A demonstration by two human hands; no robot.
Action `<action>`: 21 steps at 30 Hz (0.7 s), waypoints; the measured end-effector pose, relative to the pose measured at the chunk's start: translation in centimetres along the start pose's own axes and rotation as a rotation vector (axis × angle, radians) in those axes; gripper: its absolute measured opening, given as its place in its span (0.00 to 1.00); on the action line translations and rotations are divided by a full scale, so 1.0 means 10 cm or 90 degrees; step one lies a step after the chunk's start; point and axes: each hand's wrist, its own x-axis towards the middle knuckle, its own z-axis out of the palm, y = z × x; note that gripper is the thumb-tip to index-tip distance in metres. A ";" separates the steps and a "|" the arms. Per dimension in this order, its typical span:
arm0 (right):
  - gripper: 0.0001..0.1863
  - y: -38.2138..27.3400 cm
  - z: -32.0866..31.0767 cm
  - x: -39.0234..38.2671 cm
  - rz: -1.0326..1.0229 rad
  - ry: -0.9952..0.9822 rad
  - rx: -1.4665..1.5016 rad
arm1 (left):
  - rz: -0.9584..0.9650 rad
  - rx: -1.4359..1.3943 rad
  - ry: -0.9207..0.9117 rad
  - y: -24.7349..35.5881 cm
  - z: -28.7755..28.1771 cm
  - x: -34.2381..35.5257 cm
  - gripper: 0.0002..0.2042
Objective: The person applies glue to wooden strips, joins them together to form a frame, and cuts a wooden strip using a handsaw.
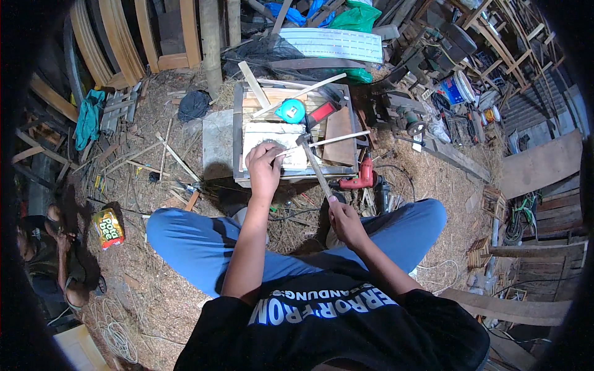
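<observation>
My left hand (265, 164) is closed around one end of a thin wooden stick (343, 138), which points to the right over the low wooden workbench (237, 127). A pale flat block (266, 131) lies under the stick beside that hand. In my right hand (346, 221) is a hammer (318, 173), gripped near the end of its wooden handle. Its head is at the stick, a short way right of my left fingers; whether they touch, I cannot tell. A teal tape measure (291, 110) and a red-and-black tool (322, 112) lie farther back on the bench.
A red power drill (362, 179) rests right of the bench, with its cord on the shavings-strewn floor. More wooden strips (253, 85) lie on the bench's far side. A snack bag (108, 229) and another person (59, 253) are at the left. Timber and scrap crowd the right.
</observation>
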 end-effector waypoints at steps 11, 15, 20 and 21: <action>0.28 -0.01 -0.03 0.13 0.000 -0.002 0.000 | -0.016 0.021 -0.033 -0.05 -0.01 0.00 0.07; 0.28 -0.19 0.03 0.41 -0.123 0.060 -0.107 | -0.034 0.003 -0.052 -0.11 -0.03 -0.01 0.07; 0.22 -0.37 0.07 1.04 -0.275 0.102 -0.127 | -0.004 -0.009 -0.042 -0.07 -0.05 -0.01 0.08; 0.17 -0.50 0.13 1.07 -0.270 0.077 -0.098 | 0.004 -0.003 -0.030 -0.08 -0.06 -0.03 0.08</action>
